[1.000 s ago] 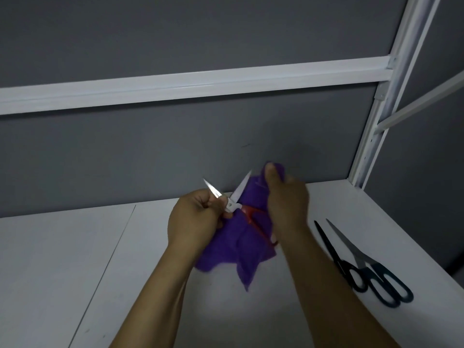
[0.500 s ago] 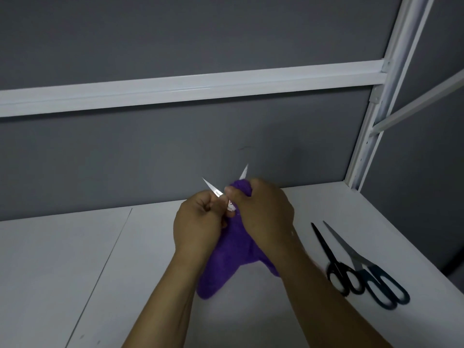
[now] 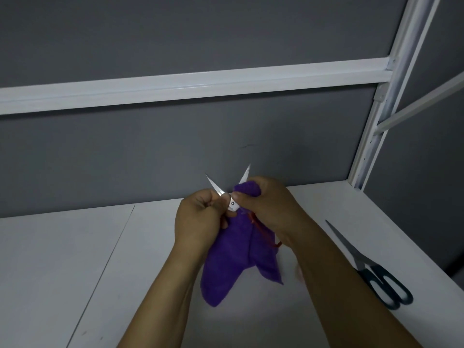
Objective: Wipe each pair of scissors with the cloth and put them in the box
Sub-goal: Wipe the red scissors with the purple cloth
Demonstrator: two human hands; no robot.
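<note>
Since half a sec ago the R hand [image 3: 271,207] had slid a bit to the right, so the screw in the middle of the red scissors [image 3: 233,204] and a bit of red handle showed again. The L hand [image 3: 200,217] had hardly moved. The red scissors were up in the air over the desk [image 3: 75,259], between both hands, near the grey wall. The L grip pinched the left blade low down, near the screw. The R grip was curled round the purple cloth [image 3: 233,259], bunched on the right blade, and the rest of the cloth hung down. The step looked like wiping, not done yet. Next, I think, the R hand needs to rub the cloth along that blade to the tip, going slow, fingers off the sharp edge, then do the other blade. The box wasn't in view, so it must be found later. The red scissors stood open like a V, with both tips up and away toward the wall and the handles down toward the person, so the long way ran near to far. The black scissors [image 3: 371,270] lay flat on the desk, well apart on the right, not yet wiped I guess.
</note>
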